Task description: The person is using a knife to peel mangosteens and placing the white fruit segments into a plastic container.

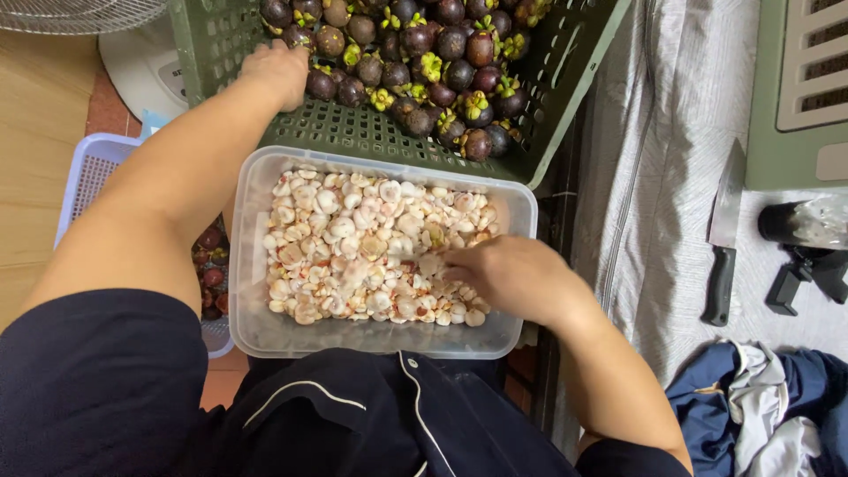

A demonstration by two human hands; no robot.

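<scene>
My left hand reaches into a green slatted crate and rests on the dark purple mangosteens piled there; whether its fingers hold a fruit is hidden. My right hand lies inside a clear plastic tub on my lap, fingers curled down onto the white peeled mangosteen flesh that fills it.
A lilac basket with purple rinds stands at my left, under my arm. A knife lies on the grey striped cloth at right, beside a dark object in plastic. Blue and white clothing is heaped at lower right. A fan base stands upper left.
</scene>
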